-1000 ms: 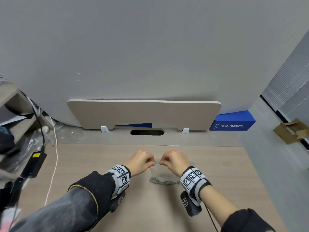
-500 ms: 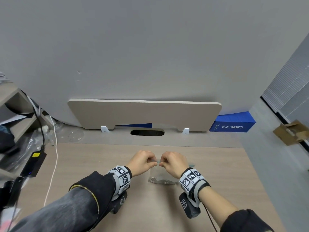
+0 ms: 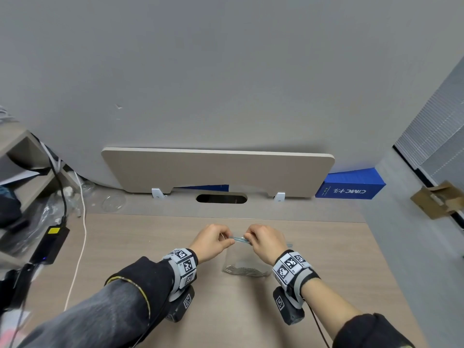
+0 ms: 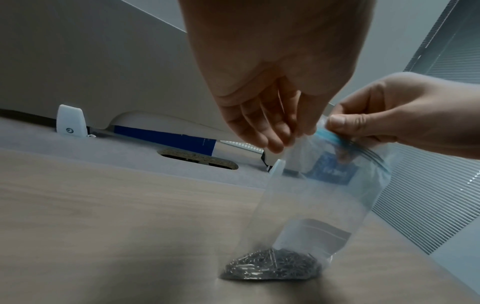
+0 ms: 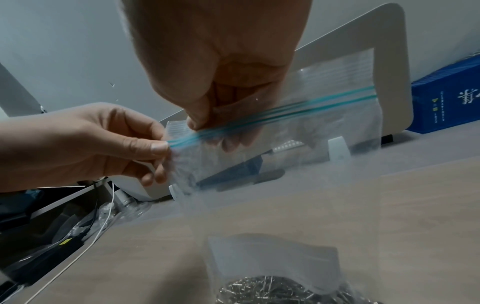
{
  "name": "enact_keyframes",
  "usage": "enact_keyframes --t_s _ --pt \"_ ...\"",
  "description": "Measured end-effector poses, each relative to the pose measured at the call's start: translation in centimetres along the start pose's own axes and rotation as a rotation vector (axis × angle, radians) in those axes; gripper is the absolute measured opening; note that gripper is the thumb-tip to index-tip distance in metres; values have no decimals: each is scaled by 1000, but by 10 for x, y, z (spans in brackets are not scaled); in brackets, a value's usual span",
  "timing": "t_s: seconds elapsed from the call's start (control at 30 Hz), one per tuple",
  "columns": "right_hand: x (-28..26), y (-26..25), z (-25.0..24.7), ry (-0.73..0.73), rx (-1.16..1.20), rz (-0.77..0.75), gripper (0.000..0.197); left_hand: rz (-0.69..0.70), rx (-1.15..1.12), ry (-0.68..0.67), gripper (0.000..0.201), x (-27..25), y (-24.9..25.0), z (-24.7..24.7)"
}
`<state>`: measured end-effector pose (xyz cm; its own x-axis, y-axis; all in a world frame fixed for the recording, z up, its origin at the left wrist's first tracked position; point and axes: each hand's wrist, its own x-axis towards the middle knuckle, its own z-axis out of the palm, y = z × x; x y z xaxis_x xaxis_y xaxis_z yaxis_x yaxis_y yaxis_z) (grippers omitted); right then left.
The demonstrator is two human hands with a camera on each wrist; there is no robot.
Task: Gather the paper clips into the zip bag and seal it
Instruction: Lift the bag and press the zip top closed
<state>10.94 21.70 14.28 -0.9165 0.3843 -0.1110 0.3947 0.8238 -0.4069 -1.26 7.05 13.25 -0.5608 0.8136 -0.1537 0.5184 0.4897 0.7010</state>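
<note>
A clear zip bag stands upright on the wooden desk, held by its top. A heap of metal paper clips lies in its bottom. My left hand pinches the left end of the blue zip strip. My right hand pinches the strip just to the right of it, thumb in front and fingers behind. To the right of that pinch the strip shows as two separate lines.
A beige panel stands at the desk's back above a cable slot. A blue box sits at back right. A black power adapter and a white cable lie at the left edge, by cluttered shelves.
Both hands stay pinched close together on the bag's top. The bag and hands have barely shifted; the blue strip shows a little more between them now.
</note>
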Motion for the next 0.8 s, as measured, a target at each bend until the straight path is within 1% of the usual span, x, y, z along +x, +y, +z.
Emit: enact_keyframes --t_s 0.07,0.13,0.2,0.3,0.37,0.43,0.5,0.53,0.6,0.7,0.8 --pt "0 -1 1 -27 5 9 22 -7 -31 -18 9 0 0 2" --pt "0 0 1 -65 33 20 21 -7 -45 -33 15 1 -1 5" --pt "0 3 0 -94 45 32 20 -19 -60 -25 23 1 -1 6" --pt "1 5 -2 -127 17 38 18 -44 -105 -5 26 4 -2 6" --pt "1 6 -4 -123 24 44 15 -59 -129 1 27 6 -3 6" --pt "2 6 -5 -127 56 66 13 -66 -144 -3 24 6 -2 7" --pt "3 7 -5 -142 84 91 14 -71 -146 -23 9 6 -1 7" --pt "3 8 -5 -149 94 101 14 -66 -136 -36 6 6 -1 6" --pt "4 9 -4 -157 107 108 15 -53 -99 -75 15 5 -1 5" --pt "5 8 -4 -159 104 102 14 -35 -64 -133 17 5 1 8" --pt "6 5 -4 -154 97 81 14 -25 -43 -139 20 4 6 9"
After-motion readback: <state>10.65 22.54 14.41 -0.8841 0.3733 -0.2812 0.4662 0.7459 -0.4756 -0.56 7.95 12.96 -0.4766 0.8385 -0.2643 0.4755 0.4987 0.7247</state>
